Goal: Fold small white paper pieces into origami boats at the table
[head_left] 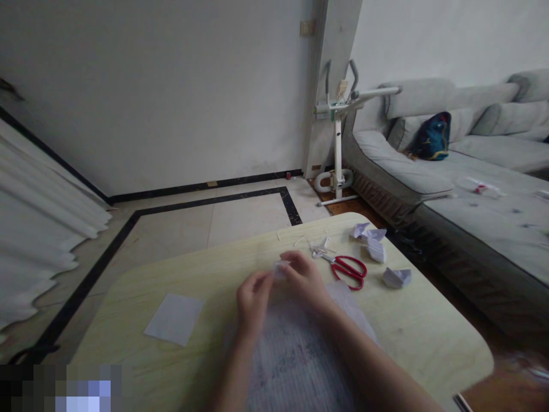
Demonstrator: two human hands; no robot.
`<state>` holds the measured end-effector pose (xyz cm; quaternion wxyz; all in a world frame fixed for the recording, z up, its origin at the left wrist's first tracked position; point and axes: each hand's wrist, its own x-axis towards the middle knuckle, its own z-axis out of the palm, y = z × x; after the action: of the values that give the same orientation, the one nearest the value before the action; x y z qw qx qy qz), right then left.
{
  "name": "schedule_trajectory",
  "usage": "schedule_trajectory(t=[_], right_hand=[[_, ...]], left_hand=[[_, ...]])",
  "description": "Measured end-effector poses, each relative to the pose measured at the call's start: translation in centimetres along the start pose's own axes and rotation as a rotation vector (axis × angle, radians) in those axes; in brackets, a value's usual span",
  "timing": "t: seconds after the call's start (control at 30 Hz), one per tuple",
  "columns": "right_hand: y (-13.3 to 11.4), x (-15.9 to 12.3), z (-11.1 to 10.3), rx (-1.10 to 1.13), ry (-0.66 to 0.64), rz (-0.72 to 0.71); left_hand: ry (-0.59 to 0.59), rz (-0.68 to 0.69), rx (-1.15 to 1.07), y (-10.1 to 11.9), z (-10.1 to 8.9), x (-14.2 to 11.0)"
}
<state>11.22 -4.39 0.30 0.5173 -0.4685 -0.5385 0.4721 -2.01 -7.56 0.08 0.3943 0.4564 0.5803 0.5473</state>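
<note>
A small piece of white paper point(279, 270) is pinched between my two hands above the table's middle. My left hand point(254, 297) closes its fingertips on the paper's left side. My right hand point(302, 277) grips it from the right, its fingers bent over the top. Much of the paper is hidden by my fingers. Beneath my forearms lies a large lined sheet point(300, 355) with writing on it. Just right of my right hand rest scissors with red handles point(349, 271), their blades near some thin paper scraps point(321, 246).
A square of white paper point(175, 319) lies on the left of the wooden table point(433, 337). Several folded paper pieces point(375, 249) sit near its right edge, with another folded piece point(397, 277) closer. Beyond stand a grey sofa point(493, 206) and a white exercise machine point(338, 137).
</note>
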Motion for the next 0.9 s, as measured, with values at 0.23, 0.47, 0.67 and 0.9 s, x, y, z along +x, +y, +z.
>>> schedule_trajectory(t=[0.23,0.47,0.67,0.9], right_hand=[[-0.83,0.15,-0.28,0.041,-0.129,0.109],[-0.68,0.25,-0.41,0.116,-0.059,0.130],[-0.10,0.32,-0.58,0.138,-0.046,0.142],[-0.41,0.21,-0.37,0.154,-0.069,0.160]], left_hand=[[0.047,0.056,0.010,-0.11,0.19,-0.19],[0.004,0.014,-0.130,-0.62,0.78,-0.23],[-0.034,-0.024,-0.078,-0.43,0.78,-0.11],[-0.088,-0.035,-0.019,-0.54,0.42,-0.21]])
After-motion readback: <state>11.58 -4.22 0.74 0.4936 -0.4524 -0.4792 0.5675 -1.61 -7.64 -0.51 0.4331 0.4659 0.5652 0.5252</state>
